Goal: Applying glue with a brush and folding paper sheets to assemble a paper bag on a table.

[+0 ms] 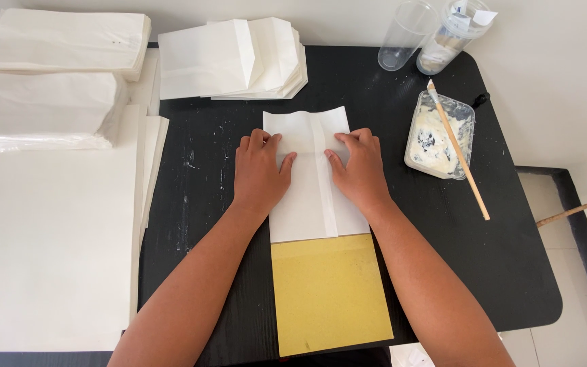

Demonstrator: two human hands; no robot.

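A white paper bag (312,197), folded flat with a seam down its middle, lies on the black table (443,245). Its lower end sits over a yellow board (329,292). My left hand (259,170) presses flat on the bag's left side, fingers pointing to the far edge. My right hand (360,166) presses on the right side, fingertips at the top fold near the seam. Both hands lie palm down and grip nothing.
A stack of folded white bags (232,58) lies at the far edge. More white paper stacks (56,44) and large sheets (49,238) fill the left. At right stand a clear tray of white paste (436,139) with a wooden brush (458,149), and two clear cups (405,34).
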